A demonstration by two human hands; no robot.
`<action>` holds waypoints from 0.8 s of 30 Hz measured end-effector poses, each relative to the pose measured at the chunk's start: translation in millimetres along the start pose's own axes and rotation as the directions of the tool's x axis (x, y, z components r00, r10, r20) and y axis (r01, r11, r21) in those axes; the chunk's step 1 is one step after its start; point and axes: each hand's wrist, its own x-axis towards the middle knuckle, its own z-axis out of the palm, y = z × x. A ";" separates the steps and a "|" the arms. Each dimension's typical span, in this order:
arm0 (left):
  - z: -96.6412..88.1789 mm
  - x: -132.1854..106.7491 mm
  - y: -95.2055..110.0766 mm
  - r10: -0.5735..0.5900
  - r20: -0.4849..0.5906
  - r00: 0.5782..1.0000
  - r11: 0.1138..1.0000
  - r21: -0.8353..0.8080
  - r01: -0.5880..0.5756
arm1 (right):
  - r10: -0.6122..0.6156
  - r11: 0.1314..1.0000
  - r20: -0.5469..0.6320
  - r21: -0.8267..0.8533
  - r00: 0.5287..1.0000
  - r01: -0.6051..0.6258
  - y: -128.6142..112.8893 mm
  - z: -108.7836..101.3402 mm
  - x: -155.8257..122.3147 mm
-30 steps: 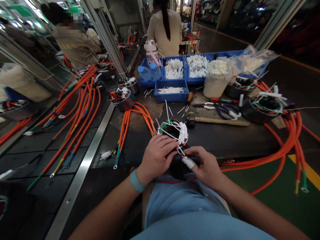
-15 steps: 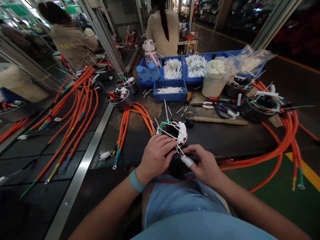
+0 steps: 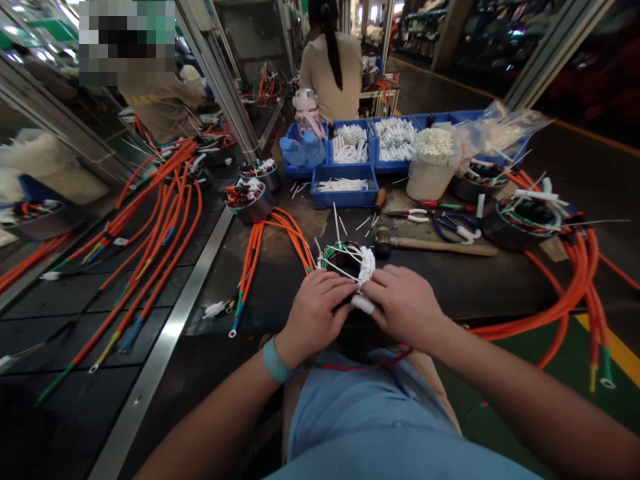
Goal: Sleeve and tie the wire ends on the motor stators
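A ring-shaped motor stator sits at the bench's near edge, with green and white windings and thin white cable ties sticking up and crossing its opening. White sleeves are bunched on its right side. My left hand, with a teal band at the wrist, is closed at the near rim, fingertips pressed on the stator. Close beside it, my right hand pinches at the near right rim; what lies between its fingers is hidden. A white cover wraps one digit of that hand.
Beyond the stator lie a mallet, pliers and blue-handled cutters. Blue bins hold white sleeves and ties. Other stators with orange cables stand right and left. Two people sit farther back.
My right hand has moved up and left from below the rim, close against the left fingers. White strands seen between the hands before are now covered. The left hand stays at the rim.
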 end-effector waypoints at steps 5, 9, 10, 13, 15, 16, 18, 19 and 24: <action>-14.9 8.3 2.4 -0.115 0.107 0.988 0.982 0.163 0.096 | -0.409 0.908 -0.100 -0.141 0.907 0.394 20.8 -3.8 -2.5; -22.5 14.8 -0.5 -0.157 0.241 0.958 0.982 0.145 0.124 | -0.480 0.871 -0.205 -0.224 0.853 0.437 31.1 -8.4 15.5; -23.2 15.8 -1.6 -0.160 0.270 0.950 0.984 0.125 0.130 | -0.457 0.883 -0.238 -0.236 0.857 0.406 31.7 -9.9 20.6; -23.9 17.1 -4.2 -0.160 0.301 0.940 0.986 0.098 0.136 | -0.466 0.883 -0.274 -0.215 0.842 0.418 26.0 -13.4 21.6; -23.6 17.0 -5.3 -0.153 0.300 0.942 0.988 0.081 0.134 | -0.562 0.827 -0.240 -0.161 0.792 0.538 19.3 -13.8 13.6; -23.3 16.9 -5.8 -0.144 0.302 0.942 0.989 0.068 0.130 | -0.587 0.808 -0.224 -0.113 0.778 0.578 17.5 -13.4 11.6; -22.7 16.6 -7.3 -0.110 0.310 0.944 0.994 0.033 0.105 | -0.479 0.866 -0.228 0.032 0.848 0.498 21.7 -12.3 19.5; -22.6 16.4 -8.2 -0.090 0.313 0.945 0.996 0.018 0.089 | -0.353 0.916 -0.243 0.109 0.904 0.387 28.6 -12.1 29.8; -22.6 14.7 -12.9 -0.068 0.304 0.950 0.998 0.018 0.065 | 0.143 0.950 -0.338 0.311 0.930 -0.034 76.0 -22.6 74.6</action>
